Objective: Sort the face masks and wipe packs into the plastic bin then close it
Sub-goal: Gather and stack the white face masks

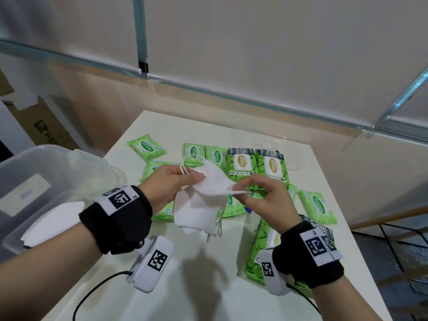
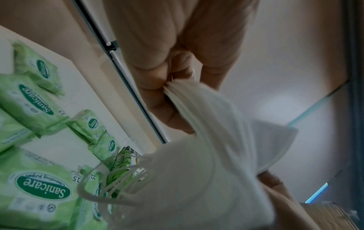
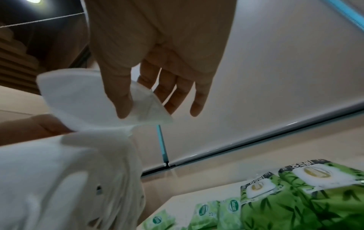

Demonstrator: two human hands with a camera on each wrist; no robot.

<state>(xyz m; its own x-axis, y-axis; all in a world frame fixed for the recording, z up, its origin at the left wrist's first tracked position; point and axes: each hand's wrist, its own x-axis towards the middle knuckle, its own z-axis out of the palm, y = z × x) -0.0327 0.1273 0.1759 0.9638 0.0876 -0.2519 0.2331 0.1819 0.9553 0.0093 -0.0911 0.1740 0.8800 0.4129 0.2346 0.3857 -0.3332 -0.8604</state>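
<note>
- The left hand (image 1: pixel 170 185) grips a bunch of white face masks (image 1: pixel 203 200) above the middle of the desk (image 1: pixel 185 286); in the left wrist view its fingers (image 2: pixel 157 80) and thumb are curled tight on one end of the bunch, ear loops dangling below.
- The right hand (image 1: pixel 266 200), at 3 o'clock of the left, pinches the top mask's corner between thumb and forefinger; the other fingers (image 3: pixel 177 93) hang loose and straight.
- The plastic bin (image 1: pixel 34 181) sits at 9 o'clock, off the desk's left edge, open, with white masks (image 1: pixel 53 223) already lying inside.
- Small green wipe packs (image 1: pixel 147 147) are scattered on the desk from 11 to 2 o'clock of the hands.
- Two large bamboo-print wipe packs (image 1: pixel 257 165) lie side by side at 1 o'clock; another lies under the right wrist.
- A clear lid (image 1: pixel 261 140) rests at 12 o'clock, beyond the large packs.
</note>
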